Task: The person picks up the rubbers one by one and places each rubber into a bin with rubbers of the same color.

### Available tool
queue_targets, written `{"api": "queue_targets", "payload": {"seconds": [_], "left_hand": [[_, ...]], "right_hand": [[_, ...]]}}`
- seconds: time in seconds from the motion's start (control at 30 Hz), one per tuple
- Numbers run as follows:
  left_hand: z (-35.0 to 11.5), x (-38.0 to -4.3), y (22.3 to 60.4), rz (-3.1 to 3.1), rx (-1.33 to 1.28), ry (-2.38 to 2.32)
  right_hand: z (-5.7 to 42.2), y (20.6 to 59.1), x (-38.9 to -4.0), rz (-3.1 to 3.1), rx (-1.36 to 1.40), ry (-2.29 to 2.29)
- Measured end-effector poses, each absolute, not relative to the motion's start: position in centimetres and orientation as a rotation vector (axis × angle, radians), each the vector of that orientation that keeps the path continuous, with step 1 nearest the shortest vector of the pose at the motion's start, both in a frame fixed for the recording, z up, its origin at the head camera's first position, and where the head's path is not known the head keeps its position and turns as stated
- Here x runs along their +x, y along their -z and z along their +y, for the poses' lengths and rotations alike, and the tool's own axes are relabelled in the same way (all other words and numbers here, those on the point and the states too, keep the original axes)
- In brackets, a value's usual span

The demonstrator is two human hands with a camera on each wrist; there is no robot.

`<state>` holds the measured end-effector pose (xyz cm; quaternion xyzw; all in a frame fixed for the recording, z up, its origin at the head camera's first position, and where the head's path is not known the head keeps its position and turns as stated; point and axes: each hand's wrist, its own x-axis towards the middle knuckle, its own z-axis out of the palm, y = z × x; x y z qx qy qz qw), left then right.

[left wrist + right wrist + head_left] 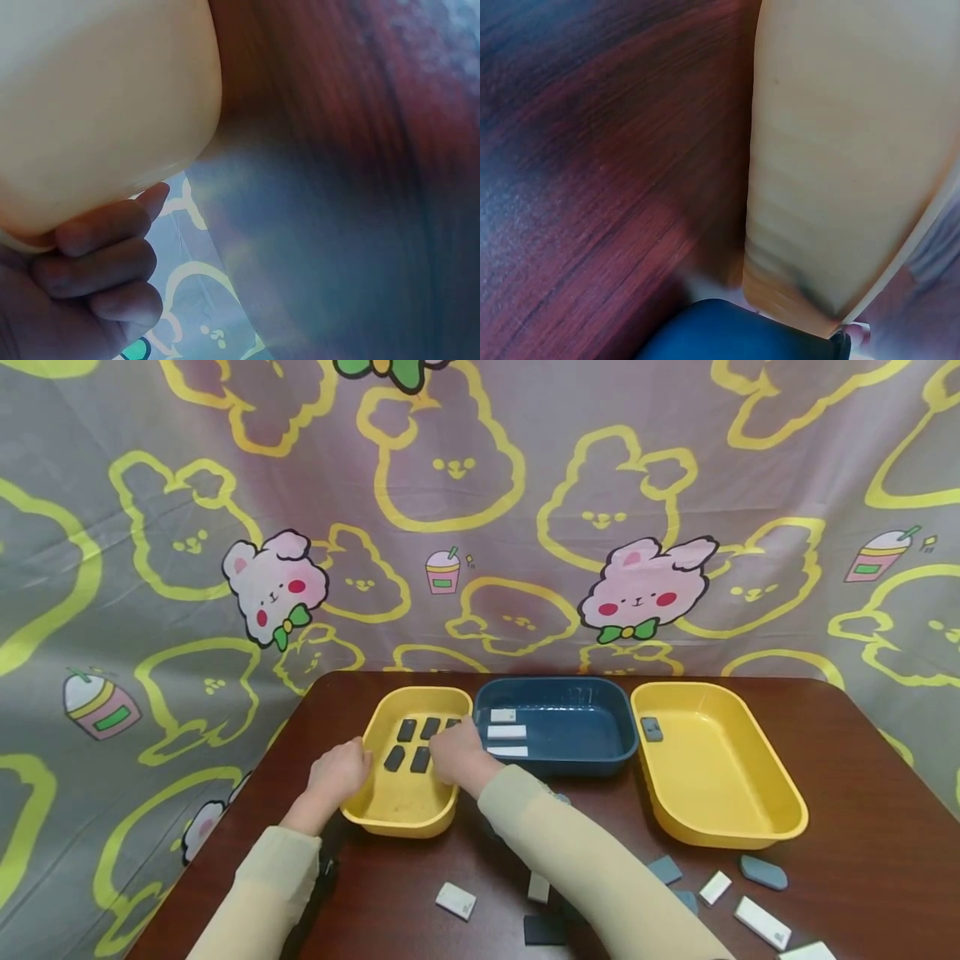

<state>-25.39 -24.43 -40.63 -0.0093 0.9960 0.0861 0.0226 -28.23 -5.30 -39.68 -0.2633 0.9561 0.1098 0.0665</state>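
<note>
My left hand [341,770] grips the left rim of the smaller yellow tray [401,818]. In the left wrist view its fingers [112,266] curl under that rim. Several black blocks [393,758] lie in two rows inside this tray. Over the tray's right side is my right hand [459,753], close beside the black blocks. Its fingertips are hidden in the head view, and I cannot tell whether they hold anything. The right wrist view shows mostly the yellow tray's outer wall [840,150].
A blue tray [558,767] with white blocks [507,732] stands to the right. Beyond it, a larger yellow tray [720,837] holds one grey block [652,729]. White, grey and black blocks lie loose on the dark wooden table [390,902], some partly behind the right sleeve [585,852].
</note>
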Motion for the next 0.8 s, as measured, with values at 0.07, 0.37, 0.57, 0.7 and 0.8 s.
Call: {"api": "queue_targets", "payload": {"seconds": [0.07,0.37,0.57,0.7,0.8], "left_hand": [[-24.4,-25.4,40.7,3.080,-0.029,-0.269],[-24.3,-25.7,40.4,3.090,-0.030,-0.252],[-24.4,-25.7,40.3,3.065,-0.057,-0.248],[-24.4,-25.6,40.5,3.064,-0.054,-0.252],[-24.4,-25.6,40.6,3.064,-0.054,-0.255]], "right_hand": [[-5.2,39.7,-28.2,2.888,-0.799,-0.334],[-3.1,38.9,-28.1,3.071,-0.964,0.035],[0.2,36.2,-27.0,3.158,-1.089,0.355],[2.8,33.5,-25.3,3.166,-1.084,0.446],[4.9,31.8,-24.1,3.169,-1.071,0.466]]}}
